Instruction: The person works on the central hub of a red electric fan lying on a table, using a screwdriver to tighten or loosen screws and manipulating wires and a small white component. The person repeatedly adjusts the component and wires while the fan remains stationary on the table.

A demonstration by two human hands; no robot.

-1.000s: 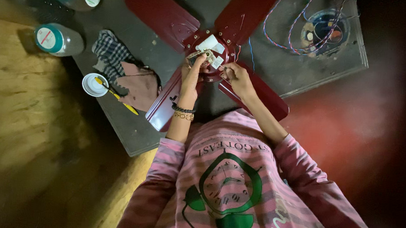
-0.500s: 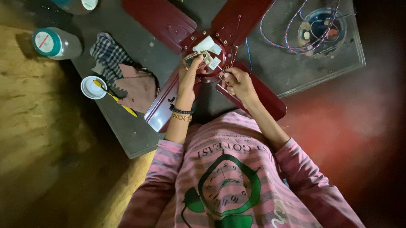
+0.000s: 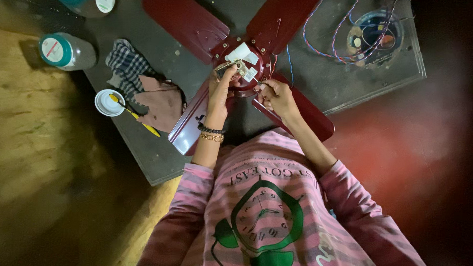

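A dark red ceiling fan (image 3: 191, 19) lies on a grey metal table (image 3: 140, 150), its round hub (image 3: 245, 64) in the middle with white parts on top. My left hand (image 3: 221, 90) pinches a small pale metal part at the hub's left side. At the hub's lower right, my right hand (image 3: 276, 96) has its fingers closed on something small that I cannot make out. Beaded bracelets circle my left wrist.
A checked cloth and a pink rag (image 3: 158, 100) lie left of the fan, beside a white lid (image 3: 108, 102) and a yellow-handled tool (image 3: 138, 121). Two teal-capped jars (image 3: 64, 51) stand at far left. Coloured wires (image 3: 336, 41) run to a round tray (image 3: 376, 35) at top right.
The view has shifted slightly. Both hands stay at the hub, with the left fingers working a little higher on the small part.
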